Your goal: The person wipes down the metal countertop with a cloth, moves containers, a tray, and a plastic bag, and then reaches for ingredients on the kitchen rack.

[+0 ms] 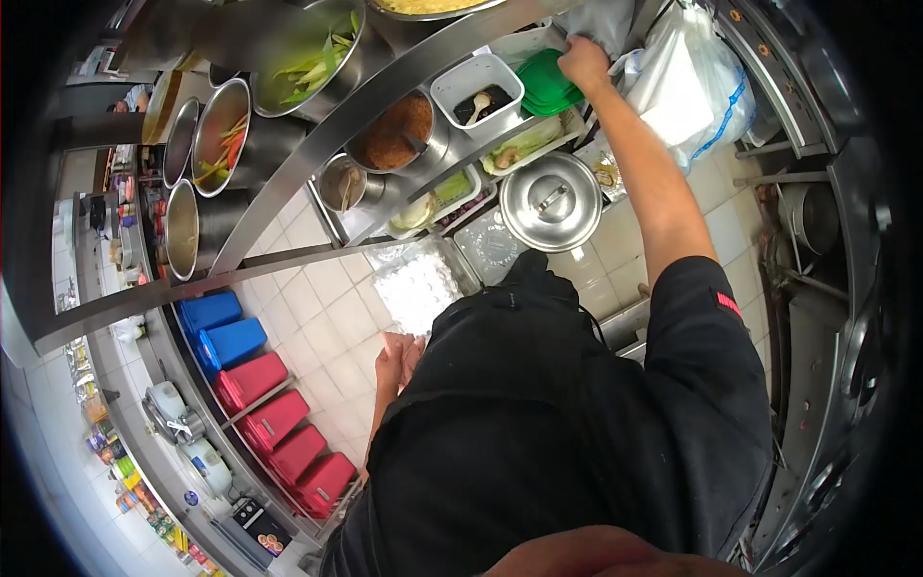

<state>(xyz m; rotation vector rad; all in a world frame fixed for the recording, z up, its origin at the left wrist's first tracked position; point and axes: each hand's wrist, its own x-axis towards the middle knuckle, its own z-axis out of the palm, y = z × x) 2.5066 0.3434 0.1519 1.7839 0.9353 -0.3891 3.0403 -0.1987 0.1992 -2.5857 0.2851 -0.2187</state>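
My right hand (585,67) reaches out to the far shelf, its fingers curled in at the edge of a greyish plastic bag (598,23). What those fingers grip, if anything, is hidden. Just left of it lies a green plastic lid (550,81), beside a white tub (477,81) with dark contents and a pale utensil. My left hand (398,360) hangs low by my body, close to a shiny metal tray (423,279). Its fingers are bent together, and I cannot make out anything held in them.
A lidded steel pot (550,200) stands in front of me. Nearby are a pot of reddish-brown food (392,135) and white plastic bags (687,91). Steel pots of vegetables (221,135) line the upper left shelf. Blue bins (231,344) and red bins (277,420) stand at left.
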